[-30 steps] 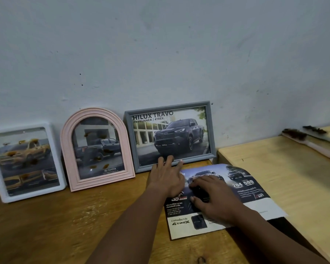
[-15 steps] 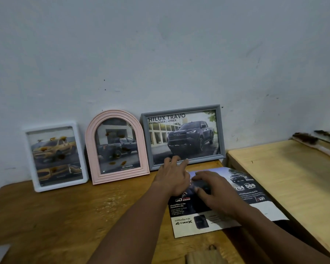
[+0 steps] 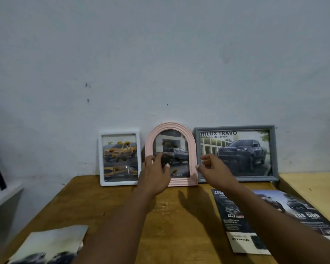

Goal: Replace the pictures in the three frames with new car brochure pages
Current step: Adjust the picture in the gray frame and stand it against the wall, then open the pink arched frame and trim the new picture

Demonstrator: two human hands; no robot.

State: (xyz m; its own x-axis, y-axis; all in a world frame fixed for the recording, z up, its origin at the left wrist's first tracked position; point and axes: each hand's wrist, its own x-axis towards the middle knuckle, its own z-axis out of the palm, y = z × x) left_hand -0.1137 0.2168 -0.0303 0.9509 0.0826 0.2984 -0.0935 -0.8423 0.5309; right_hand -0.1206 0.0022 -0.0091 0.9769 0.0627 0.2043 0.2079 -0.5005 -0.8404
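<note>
on the counter [image 3: 107, 206], between the grey frame [image 3: 273, 149] and the white frame [image 3: 101, 159], stands the pink arched frame [image 3: 192, 149]. lift it squarely by both side edges. the left hand [image 3: 154, 176] curves at its left edge, the right hand [image 3: 213, 168] hangs loosely curled beside it; grip unclear, back hidden.

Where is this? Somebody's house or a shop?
Probably a room in a home, not a shop: a wooden table against a bare, scuffed wall, with a white frame, pink frame and grey frame leaning there.
</note>
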